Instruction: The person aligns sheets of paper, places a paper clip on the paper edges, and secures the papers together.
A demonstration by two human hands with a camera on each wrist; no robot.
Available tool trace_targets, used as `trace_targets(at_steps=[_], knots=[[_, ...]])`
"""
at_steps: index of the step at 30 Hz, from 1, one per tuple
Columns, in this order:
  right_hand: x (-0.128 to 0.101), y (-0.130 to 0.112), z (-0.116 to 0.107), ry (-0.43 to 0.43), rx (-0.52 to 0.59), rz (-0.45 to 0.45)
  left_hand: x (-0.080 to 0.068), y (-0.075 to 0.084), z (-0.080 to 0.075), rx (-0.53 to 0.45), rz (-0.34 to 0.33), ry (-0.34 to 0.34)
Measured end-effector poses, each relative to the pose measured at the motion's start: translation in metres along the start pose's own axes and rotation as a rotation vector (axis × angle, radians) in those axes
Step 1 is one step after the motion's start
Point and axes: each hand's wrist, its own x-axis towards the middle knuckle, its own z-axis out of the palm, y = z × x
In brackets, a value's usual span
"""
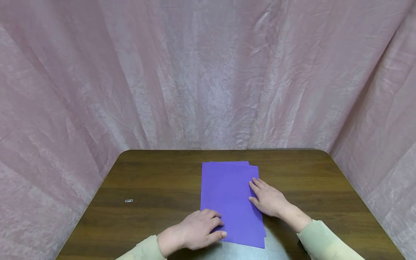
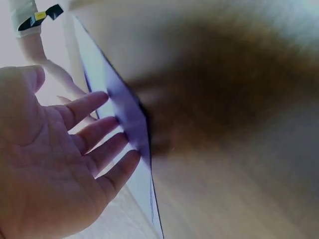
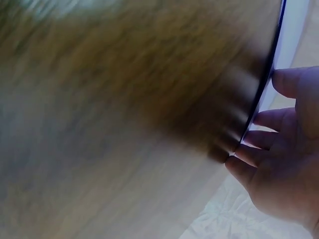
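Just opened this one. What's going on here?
A person's left grip and right grip rest on overlapping purple rectangular paper sheets, which lie on a brown wood-grain table. The left is at the near part of the left edge, the right farther up the right edge, and neither is curled round the paper. The sheets' edges do not line up. A small, pale, oblong paper clip lies apart on the left.
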Motion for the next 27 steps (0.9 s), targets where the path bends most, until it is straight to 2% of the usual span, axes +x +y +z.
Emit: trace_targets(at_steps=[5,11,16,20,23,27], knots=[[-0.001,0.001,-0.004,0.027,0.212,0.027,0.012,-0.008,-0.006,-0.178,-0.048,0.029],[-0.006,0.0,-0.017,0.014,0.539,0.16,0.011,-0.026,-0.01,-0.427,-0.207,0.14],[-0.012,0.0,-0.028,-0.003,0.838,0.34,0.005,-0.043,-0.014,-0.747,-0.356,0.244],[-0.018,-0.001,-0.033,0.005,1.114,0.433,0.002,-0.051,-0.02,-0.995,-0.489,0.309],[-0.024,-0.002,-0.037,0.0,1.278,0.463,0.0,-0.056,-0.024,-1.196,-0.53,0.313],[-0.031,-0.003,-0.041,-0.027,1.399,0.49,-0.005,-0.061,-0.028,-1.417,-0.536,0.264]])
